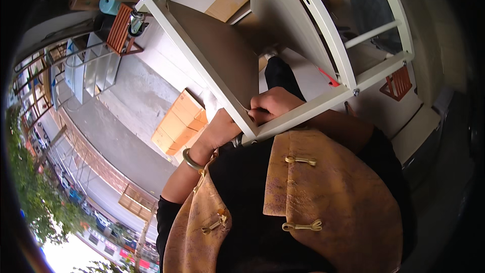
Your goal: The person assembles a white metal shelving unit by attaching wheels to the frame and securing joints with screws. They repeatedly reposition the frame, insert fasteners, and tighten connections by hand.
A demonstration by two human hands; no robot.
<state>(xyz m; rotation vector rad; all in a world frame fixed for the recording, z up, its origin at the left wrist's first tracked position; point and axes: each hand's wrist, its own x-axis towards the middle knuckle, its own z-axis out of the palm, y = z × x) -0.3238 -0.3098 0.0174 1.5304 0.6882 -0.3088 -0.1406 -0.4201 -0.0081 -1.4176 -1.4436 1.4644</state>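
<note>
A white metal frame [323, 105] with bolted corners stands tilted before me, a brown panel [212, 45] set inside it. At its nearest corner, my left hand [224, 127] is closed against the outer side of the bar, its fingertips hidden by the bar. A bangle circles that wrist. Just inside the same corner, my right hand [275, 103] is curled shut with thumb and fingers together. What either hand grips there is too small or covered to make out. A caster wheel [136, 24] sits on the frame's far left corner.
Left of the frame, a cardboard box [179, 121] lies on the floor. Farther off stand a reddish slatted stool [121, 29] and a metal rack [98, 65]. A second panel [290, 25] and a crossbar [371, 35] span the frame's right side. My leg [283, 76] shows through the frame.
</note>
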